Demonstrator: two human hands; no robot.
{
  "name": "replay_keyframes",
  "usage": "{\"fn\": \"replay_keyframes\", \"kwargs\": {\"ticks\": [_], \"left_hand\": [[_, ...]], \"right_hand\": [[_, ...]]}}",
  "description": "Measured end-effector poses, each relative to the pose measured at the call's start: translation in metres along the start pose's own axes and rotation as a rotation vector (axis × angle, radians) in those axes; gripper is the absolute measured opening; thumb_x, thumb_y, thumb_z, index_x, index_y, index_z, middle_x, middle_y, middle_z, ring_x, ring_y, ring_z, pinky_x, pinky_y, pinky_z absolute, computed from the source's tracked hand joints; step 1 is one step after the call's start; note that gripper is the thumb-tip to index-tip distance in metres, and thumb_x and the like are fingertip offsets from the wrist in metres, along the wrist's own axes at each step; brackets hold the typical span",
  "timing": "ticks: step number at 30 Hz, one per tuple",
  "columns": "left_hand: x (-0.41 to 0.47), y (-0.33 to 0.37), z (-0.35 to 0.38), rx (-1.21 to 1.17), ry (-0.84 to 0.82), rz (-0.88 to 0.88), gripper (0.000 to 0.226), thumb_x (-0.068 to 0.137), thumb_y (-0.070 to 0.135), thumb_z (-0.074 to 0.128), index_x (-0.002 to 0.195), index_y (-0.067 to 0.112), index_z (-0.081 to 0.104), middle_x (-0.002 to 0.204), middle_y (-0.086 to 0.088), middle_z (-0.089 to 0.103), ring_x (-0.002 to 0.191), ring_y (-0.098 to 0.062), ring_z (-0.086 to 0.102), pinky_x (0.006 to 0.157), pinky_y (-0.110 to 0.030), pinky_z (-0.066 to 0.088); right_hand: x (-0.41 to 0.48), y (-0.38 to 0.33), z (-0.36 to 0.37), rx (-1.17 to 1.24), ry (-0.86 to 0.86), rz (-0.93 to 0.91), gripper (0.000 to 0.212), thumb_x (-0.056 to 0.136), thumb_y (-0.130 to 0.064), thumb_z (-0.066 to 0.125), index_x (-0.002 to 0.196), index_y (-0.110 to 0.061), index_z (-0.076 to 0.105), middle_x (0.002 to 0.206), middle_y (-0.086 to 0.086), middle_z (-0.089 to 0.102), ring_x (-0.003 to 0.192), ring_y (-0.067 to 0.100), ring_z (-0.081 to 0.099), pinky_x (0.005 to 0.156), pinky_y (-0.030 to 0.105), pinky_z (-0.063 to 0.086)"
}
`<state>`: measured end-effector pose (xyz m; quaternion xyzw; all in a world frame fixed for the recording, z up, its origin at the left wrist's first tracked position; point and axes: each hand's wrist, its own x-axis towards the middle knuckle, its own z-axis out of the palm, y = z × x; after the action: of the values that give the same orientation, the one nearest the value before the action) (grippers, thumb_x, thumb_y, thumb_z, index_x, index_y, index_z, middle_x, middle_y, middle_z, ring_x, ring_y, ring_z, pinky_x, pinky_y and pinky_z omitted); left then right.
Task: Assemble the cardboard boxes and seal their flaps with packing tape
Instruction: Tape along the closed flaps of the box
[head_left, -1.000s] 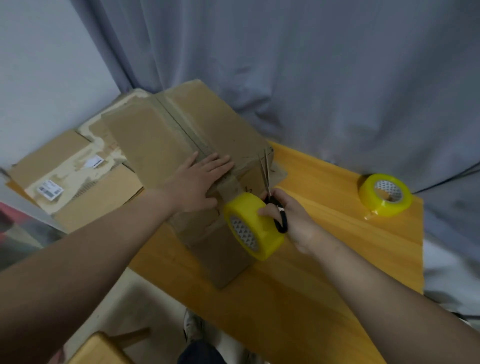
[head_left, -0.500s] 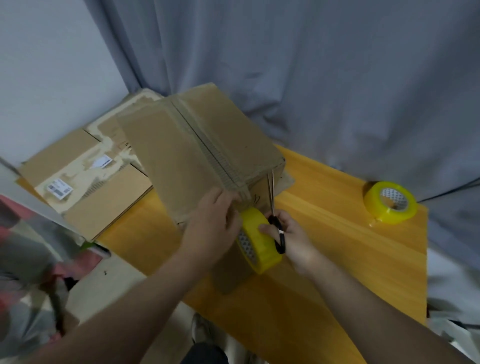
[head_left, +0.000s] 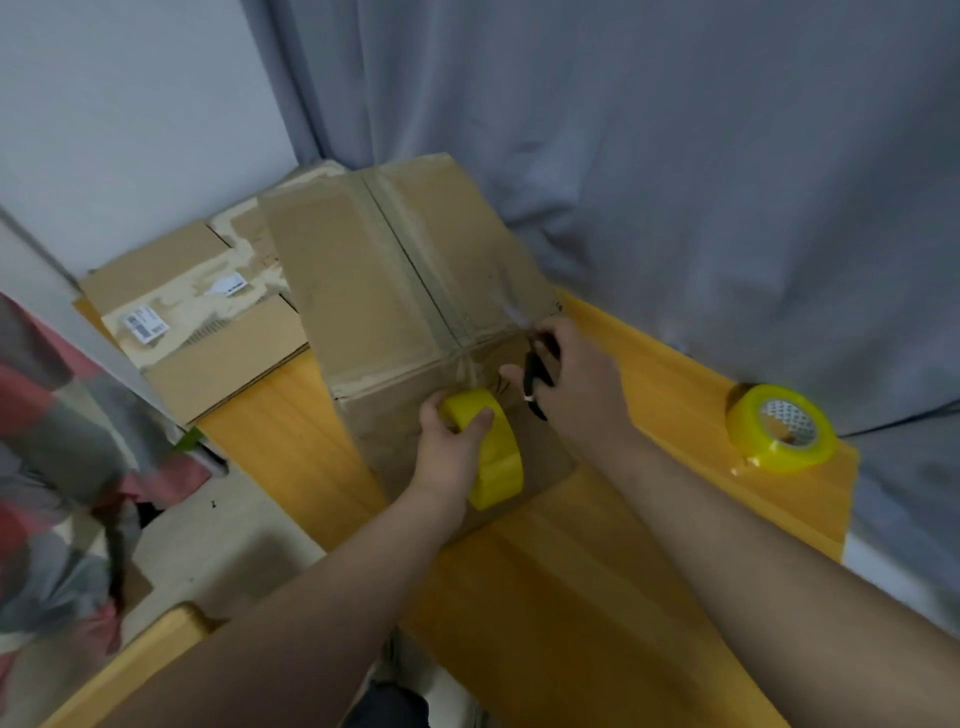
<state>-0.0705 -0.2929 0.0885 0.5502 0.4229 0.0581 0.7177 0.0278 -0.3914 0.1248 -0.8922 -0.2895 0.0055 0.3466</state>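
Left hand (head_left: 449, 460) grips tape roll (head_left: 500, 460), roll on edge — right hand (head_left: 587, 387) holds scissors (head_left: 535, 375); box (head_left: 358, 291) seam runs away.

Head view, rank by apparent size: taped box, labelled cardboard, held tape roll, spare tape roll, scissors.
1. taped box
2. labelled cardboard, partly behind the box
3. held tape roll and spare tape roll: look alike, unranked
4. scissors, mostly hidden in the right hand
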Motion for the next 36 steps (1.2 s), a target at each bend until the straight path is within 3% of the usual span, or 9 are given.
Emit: {"fn": "replay_keyframes", "kwargs": {"ticks": [3, 6, 9, 12, 17, 21, 26, 30, 36], "left_hand": [[-0.001, -0.002, 0.005, -0.027, 0.033, 0.010, 0.063, 0.090, 0.037, 0.062, 0.142, 0.033, 0.027, 0.141, -0.009, 0.042, 0.119, -0.034, 0.051, 0.096, -0.052, 0.047], [0.000, -0.005, 0.010, -0.052, 0.074, 0.015, 0.052, 0.094, 0.036, 0.057, 0.139, 0.034, 0.031, 0.138, -0.008, 0.045, 0.115, -0.033, 0.053, 0.094, -0.053, 0.048], [0.004, -0.006, 0.012, -0.055, 0.101, 0.004, 0.038, 0.099, 0.034, 0.046, 0.135, 0.031, 0.034, 0.112, -0.005, 0.055, 0.094, -0.027, 0.058, 0.082, -0.044, 0.052], [0.009, -0.009, 0.014, -0.039, 0.133, 0.032, 0.038, 0.099, 0.033, 0.046, 0.135, 0.029, 0.035, 0.108, -0.003, 0.057, 0.092, -0.026, 0.059, 0.081, -0.042, 0.052], [0.022, -0.015, 0.019, 0.045, 0.184, 0.042, 0.044, 0.098, 0.036, 0.047, 0.138, 0.022, 0.035, 0.111, 0.001, 0.051, 0.092, -0.021, 0.055, 0.081, -0.036, 0.048], [0.031, -0.023, 0.018, 0.042, 0.238, -0.022, 0.031, 0.096, 0.037, 0.052, 0.121, 0.022, 0.044, 0.107, -0.005, 0.059, 0.086, -0.024, 0.057, 0.086, -0.045, 0.049], [0.031, -0.027, 0.021, 0.012, 0.226, 0.033, 0.035, 0.097, 0.038, 0.049, 0.129, 0.025, 0.042, 0.101, 0.006, 0.052, 0.098, -0.022, 0.054, 0.094, -0.045, 0.048], [0.035, -0.024, 0.019, -0.106, 0.257, 0.019, 0.026, 0.095, 0.034, 0.055, 0.118, 0.028, 0.042, 0.116, -0.002, 0.053, 0.098, -0.021, 0.056, 0.094, -0.044, 0.049], [0.037, -0.019, 0.015, -0.121, 0.284, 0.031, 0.024, 0.094, 0.031, 0.057, 0.114, 0.024, 0.046, 0.123, -0.004, 0.054, 0.112, -0.026, 0.053, 0.101, -0.045, 0.043]], "right_hand": [[0.042, -0.013, -0.003, -0.422, -0.113, -0.323, 0.033, 0.083, -0.024, 0.060, 0.114, -0.030, 0.049, 0.110, -0.006, 0.060, 0.108, 0.022, 0.051, 0.086, 0.038, 0.030], [0.073, -0.023, 0.008, -0.451, -0.291, -0.478, 0.031, 0.085, -0.019, 0.057, 0.114, -0.027, 0.049, 0.106, -0.004, 0.059, 0.109, 0.019, 0.052, 0.101, 0.039, 0.025], [0.082, -0.018, 0.021, -0.316, -0.460, -0.487, 0.029, 0.084, -0.015, 0.060, 0.110, -0.021, 0.048, 0.101, 0.000, 0.057, 0.095, 0.024, 0.057, 0.080, 0.037, 0.044], [0.081, -0.005, 0.030, -0.254, -0.401, -0.510, 0.029, 0.085, -0.019, 0.066, 0.109, -0.021, 0.050, 0.101, -0.001, 0.057, 0.088, 0.024, 0.057, 0.060, 0.032, 0.040], [0.085, 0.002, 0.032, -0.249, -0.351, -0.542, 0.034, 0.083, -0.028, 0.070, 0.110, -0.026, 0.050, 0.101, -0.004, 0.058, 0.088, 0.023, 0.058, 0.060, 0.030, 0.037], [0.084, 0.005, 0.035, -0.244, -0.319, -0.580, 0.033, 0.082, -0.028, 0.070, 0.110, -0.024, 0.052, 0.095, -0.005, 0.056, 0.084, 0.019, 0.055, 0.058, 0.029, 0.037], [0.076, 0.013, 0.043, -0.286, -0.166, -0.640, 0.036, 0.074, -0.019, 0.074, 0.105, -0.018, 0.054, 0.097, 0.001, 0.059, 0.088, 0.022, 0.056, 0.066, 0.027, 0.034], [0.067, 0.022, 0.058, -0.356, -0.099, -0.686, 0.052, 0.066, -0.017, 0.075, 0.113, -0.013, 0.055, 0.112, 0.008, 0.061, 0.111, 0.029, 0.055, 0.094, 0.039, 0.040], [0.073, 0.017, 0.057, -0.375, -0.096, -0.709, 0.052, 0.061, -0.010, 0.076, 0.109, -0.009, 0.058, 0.104, 0.012, 0.064, 0.099, 0.032, 0.059, 0.083, 0.037, 0.045]]}}
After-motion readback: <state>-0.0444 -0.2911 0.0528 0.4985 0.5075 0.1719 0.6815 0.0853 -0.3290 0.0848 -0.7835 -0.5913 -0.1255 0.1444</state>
